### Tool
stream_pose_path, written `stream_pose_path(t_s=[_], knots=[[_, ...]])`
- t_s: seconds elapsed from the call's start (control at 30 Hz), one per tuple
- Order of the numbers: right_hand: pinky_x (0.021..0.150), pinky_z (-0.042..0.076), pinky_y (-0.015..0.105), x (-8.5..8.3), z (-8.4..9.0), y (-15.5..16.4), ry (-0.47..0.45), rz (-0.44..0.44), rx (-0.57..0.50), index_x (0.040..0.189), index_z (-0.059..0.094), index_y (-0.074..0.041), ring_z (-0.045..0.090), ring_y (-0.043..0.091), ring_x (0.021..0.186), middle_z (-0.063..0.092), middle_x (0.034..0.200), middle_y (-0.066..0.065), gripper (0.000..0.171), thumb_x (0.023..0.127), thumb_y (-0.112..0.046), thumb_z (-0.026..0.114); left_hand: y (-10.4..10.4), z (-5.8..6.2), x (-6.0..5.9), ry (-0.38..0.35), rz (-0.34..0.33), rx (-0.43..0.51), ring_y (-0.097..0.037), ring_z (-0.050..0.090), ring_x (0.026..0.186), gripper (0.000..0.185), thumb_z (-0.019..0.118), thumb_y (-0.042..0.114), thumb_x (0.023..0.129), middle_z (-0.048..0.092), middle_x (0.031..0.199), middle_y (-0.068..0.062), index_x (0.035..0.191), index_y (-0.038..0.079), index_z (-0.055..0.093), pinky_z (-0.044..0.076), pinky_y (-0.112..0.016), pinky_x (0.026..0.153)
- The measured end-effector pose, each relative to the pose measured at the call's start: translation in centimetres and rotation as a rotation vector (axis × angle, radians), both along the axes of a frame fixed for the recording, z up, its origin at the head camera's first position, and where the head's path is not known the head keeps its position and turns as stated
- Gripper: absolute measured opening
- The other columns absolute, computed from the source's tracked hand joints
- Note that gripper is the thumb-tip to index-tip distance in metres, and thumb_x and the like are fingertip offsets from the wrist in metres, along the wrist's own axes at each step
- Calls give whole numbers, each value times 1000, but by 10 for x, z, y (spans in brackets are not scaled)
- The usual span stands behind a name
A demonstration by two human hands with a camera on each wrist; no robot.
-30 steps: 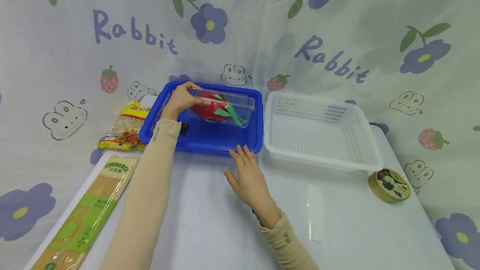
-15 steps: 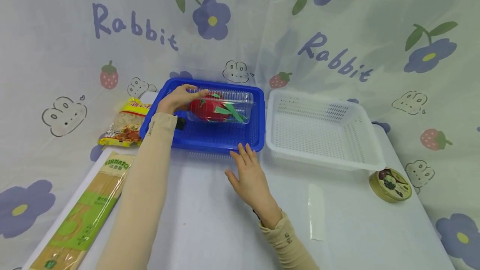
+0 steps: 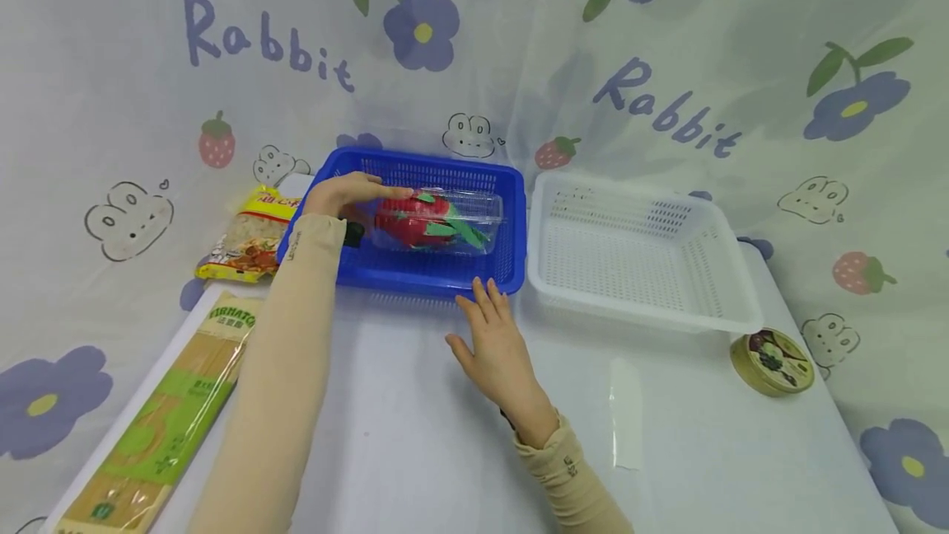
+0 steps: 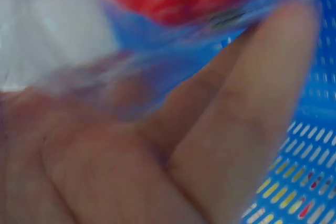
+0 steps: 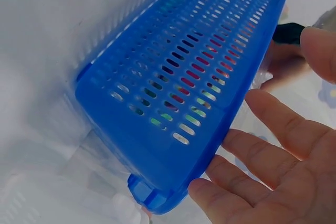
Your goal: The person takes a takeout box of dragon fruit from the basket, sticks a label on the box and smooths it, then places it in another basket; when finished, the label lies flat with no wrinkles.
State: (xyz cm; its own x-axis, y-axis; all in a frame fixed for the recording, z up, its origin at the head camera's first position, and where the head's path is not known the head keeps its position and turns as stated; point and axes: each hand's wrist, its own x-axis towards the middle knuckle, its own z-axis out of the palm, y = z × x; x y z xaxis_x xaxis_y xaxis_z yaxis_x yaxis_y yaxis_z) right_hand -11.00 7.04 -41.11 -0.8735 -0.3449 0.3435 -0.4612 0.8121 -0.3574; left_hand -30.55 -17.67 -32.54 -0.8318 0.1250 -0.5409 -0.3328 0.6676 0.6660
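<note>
A person in long beige sleeves reaches both arms forward over a white worktop [image 3: 415, 435]. The left arm stretches far into a blue basket [image 3: 437, 274], where the left hand [image 3: 343, 193] lies on the left end of a clear plastic box [image 3: 445, 221] holding a red fruit with green tips [image 3: 418, 217]; the fingers lie over the top of the box, and the left wrist view shows them pressed against its clear wall, though it is too blurred to tell how far the thumb wraps round. The box sits inside the basket, towards its left and far side. The right forearm angles in from the near right, and the right hand [image 3: 493, 344] rests palm down on the worktop with fingers straight and slightly spread, holding nothing, its fingertips [image 3: 482, 291] just at the near wall of the basket; the right wrist view shows the open palm close beside the slotted blue wall. A white basket [image 3: 712, 311] stands just right of the blue one. A small round tin [image 3: 771, 363] lies near its near right corner. At the left edge of the worktop lie a long packet of spaghetti [image 3: 166, 419] and, farther off, a yellow packet of noodles [image 3: 248, 237]. A flower-printed cloth [image 3: 667, 64] hangs behind.
</note>
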Motion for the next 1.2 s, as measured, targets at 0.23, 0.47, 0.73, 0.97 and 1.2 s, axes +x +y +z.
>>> stream_pose_path(t_s=[0.23, 0.47, 0.73, 0.97, 1.2], knots=[[115, 29, 55, 1, 2, -3, -8, 1, 7, 130, 56, -1, 34, 43, 141, 43, 145, 27, 52, 87, -27, 72, -1, -5, 10, -43, -49, -44, -35, 69, 95, 108, 67, 59, 82, 5, 163, -21, 157, 18, 1, 54, -44, 91], [116, 28, 53, 0, 1, -2, -29, 7, 2, 131, 56, -1, 33, 42, 142, 42, 147, 26, 53, 88, -27, 72, 2, -10, 11, -53, -67, -36, -38, 64, 108, 112, 69, 49, 85, 0, 163, -20, 155, 17, -12, 55, -42, 91], [115, 29, 55, 1, 2, -1, -16, 9, -10, 129, 57, -1, 34, 42, 141, 43, 146, 27, 51, 87, -26, 73, 4, -15, 12, -108, -83, -38, -36, 61, 107, 114, 68, 46, 87, -7, 162, -22, 151, 22, -24, 54, -42, 92], [116, 29, 55, 0, 1, 0, -14, 11, -11, 129, 57, -1, 34, 42, 142, 43, 146, 26, 51, 87, -25, 73, 5, -23, 13, -118, -110, -78, -44, 42, 130, 119, 69, 48, 85, -12, 161, -22, 148, 27, -30, 41, -52, 108], [116, 28, 55, 0, 1, 0, -17, 10, -6, 129, 57, -2, 33, 41, 142, 42, 148, 25, 51, 87, -25, 73, 4, -17, 16, -111, -160, -163, -46, 35, 137, 118, 70, 47, 85, -4, 161, -26, 149, 26, -27, 33, -55, 113]])
